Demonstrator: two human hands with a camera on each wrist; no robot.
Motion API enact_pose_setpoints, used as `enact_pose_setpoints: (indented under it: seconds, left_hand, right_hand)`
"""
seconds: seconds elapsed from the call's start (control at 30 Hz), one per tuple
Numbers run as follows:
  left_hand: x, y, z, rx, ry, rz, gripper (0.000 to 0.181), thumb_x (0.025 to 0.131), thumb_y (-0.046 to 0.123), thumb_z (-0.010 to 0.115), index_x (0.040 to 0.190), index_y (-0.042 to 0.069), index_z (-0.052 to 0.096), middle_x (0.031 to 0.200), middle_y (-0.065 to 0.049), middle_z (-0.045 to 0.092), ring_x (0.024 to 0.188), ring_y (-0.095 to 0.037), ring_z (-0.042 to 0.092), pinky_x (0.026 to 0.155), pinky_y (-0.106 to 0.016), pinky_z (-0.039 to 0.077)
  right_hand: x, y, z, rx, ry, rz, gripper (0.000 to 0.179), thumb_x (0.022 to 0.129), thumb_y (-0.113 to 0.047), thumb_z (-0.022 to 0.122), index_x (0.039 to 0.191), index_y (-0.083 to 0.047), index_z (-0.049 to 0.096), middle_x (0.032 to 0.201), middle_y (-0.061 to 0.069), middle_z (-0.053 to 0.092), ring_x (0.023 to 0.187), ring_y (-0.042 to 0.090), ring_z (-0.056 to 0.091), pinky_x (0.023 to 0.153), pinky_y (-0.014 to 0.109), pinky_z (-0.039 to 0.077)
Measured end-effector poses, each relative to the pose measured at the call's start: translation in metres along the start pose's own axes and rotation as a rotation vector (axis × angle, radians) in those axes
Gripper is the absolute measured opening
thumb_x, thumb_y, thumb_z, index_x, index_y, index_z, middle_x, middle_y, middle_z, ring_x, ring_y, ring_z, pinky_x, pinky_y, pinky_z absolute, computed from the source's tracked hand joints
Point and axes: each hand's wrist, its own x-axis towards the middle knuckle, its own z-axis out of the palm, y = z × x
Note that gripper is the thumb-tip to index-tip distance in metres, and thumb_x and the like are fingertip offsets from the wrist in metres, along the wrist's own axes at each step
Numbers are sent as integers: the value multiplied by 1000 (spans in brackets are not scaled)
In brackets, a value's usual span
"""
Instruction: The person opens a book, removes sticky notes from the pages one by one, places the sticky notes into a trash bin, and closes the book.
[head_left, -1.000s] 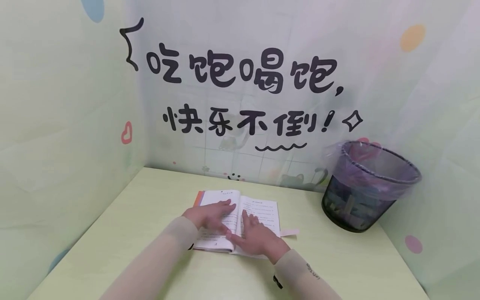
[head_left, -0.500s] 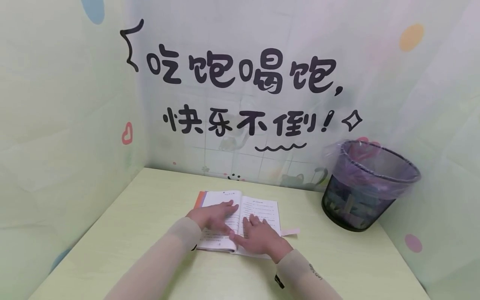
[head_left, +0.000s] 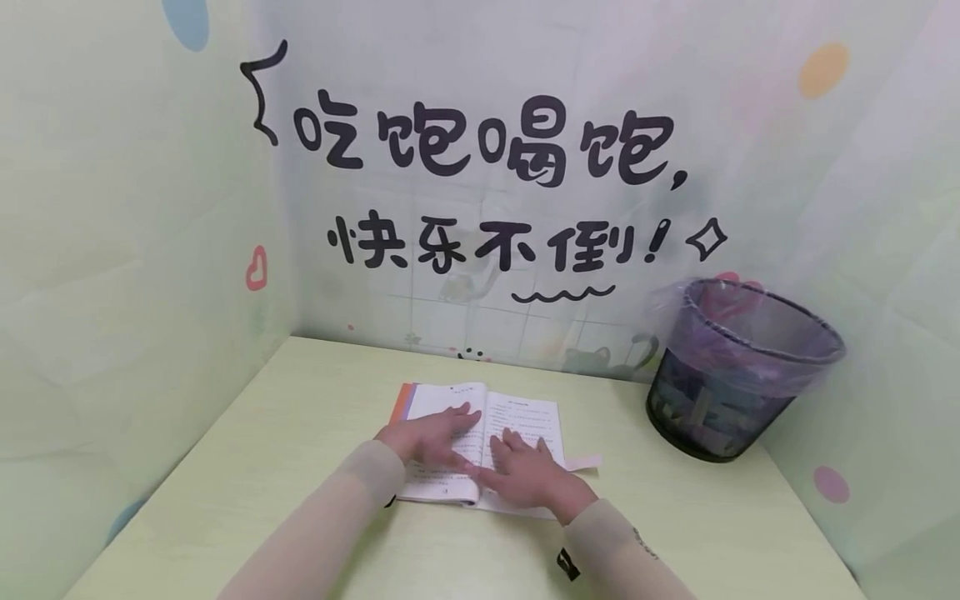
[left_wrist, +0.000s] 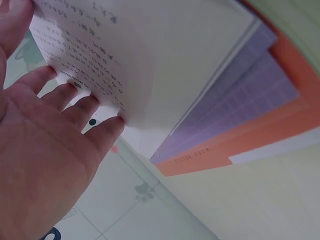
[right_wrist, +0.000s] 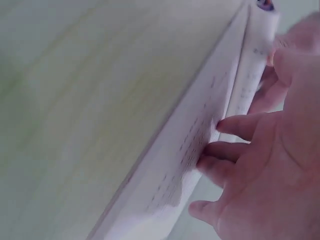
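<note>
Against the wall (head_left: 360,312) sits the table (head_left: 247,450), with a bin (head_left: 678,387) at right, room between it and the open book (head_left: 528,410) mid-table, and more leftward. Opening is done; flattening looks unfinished, the left pages (head_left: 446,398) bulging by the fold. The left hand (head_left: 433,437) and right hand (head_left: 528,475) rest on either side, fingers loosely spread, gripping nothing. A slip (head_left: 587,462) juts out at right.

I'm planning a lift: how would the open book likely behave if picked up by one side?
The open book would probably flop in the middle, since it lies spread in two halves. Its pages look thin and curve in toward the center, so they may bend easily. The pink slip jutting past the right edge might crease if snagged.
</note>
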Motion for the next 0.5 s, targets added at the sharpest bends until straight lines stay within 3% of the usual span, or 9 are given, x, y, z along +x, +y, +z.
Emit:
enact_pose_setpoints:
  seconds: [0.13,0.3,0.4,0.5]
  left_hand:
    - [1,0,3,-5,-3,0,96,97,47,83,175,22,32,186,-6,17,173,-34,16,139,-58,20]
    - [1,1,4,3,5,-3,98,95,44,85,174,23,33,186,-5,19,173,-34,17,139,-57,21]
    - [1,1,4,7,8,-9,98,94,45,86,174,23,33,186,-5,19,173,-33,18,139,-56,21]
    - [1,2,3,8,9,-13,99,94,44,86,174,23,33,186,-4,19,173,-33,18,139,-56,21]
  right_hand:
    - [2,20,-7,34,53,85,75,112,-57,50,164,-2,49,175,19,42,168,41,30,134,75,9]
    - [4,45,-20,-28,165,325,83,105,-53,69,156,9,52,176,32,31,169,51,17,134,76,5]
    - [4,57,-22,1,157,419,86,101,-54,75,147,16,58,175,39,26,168,55,11,133,78,4]
    - [6,63,-20,43,118,443,89,98,-55,79,145,17,58,173,40,28,167,56,13,133,78,7]
